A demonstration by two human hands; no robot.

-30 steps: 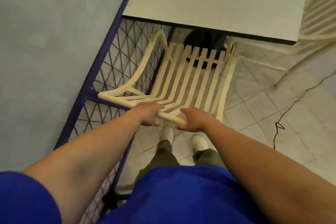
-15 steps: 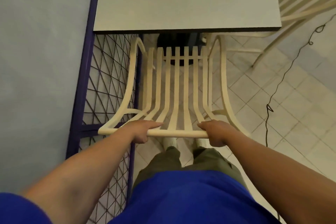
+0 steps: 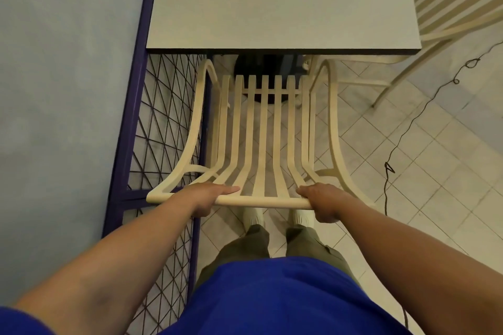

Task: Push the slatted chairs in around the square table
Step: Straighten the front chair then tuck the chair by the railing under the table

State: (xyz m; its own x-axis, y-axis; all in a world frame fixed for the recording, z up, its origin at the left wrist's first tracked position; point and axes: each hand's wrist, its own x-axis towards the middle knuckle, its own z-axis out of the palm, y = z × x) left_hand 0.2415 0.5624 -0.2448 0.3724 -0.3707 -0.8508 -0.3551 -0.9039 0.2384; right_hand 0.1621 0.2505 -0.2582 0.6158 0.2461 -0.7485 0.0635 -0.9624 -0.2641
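Note:
A cream slatted chair [image 3: 262,130] stands straight in front of me, its seat front just under the near edge of the square grey table [image 3: 272,8]. My left hand [image 3: 209,196] grips the left part of the chair's top back rail. My right hand [image 3: 319,201] grips the right part of the same rail. A second cream slatted chair [image 3: 449,0] stands at the table's right side, partly cut off by the frame edge.
A purple metal railing with wire mesh [image 3: 152,160] runs close along the chair's left side, beside a pale blue wall [image 3: 68,90]. A thin black cable [image 3: 402,133] lies on the tiled floor to the right. The table's dark base [image 3: 268,65] sits under the top.
The chair was angled a second ago and now faces the table squarely. My hands have spread apart along the top rail, and the table fills more of the view.

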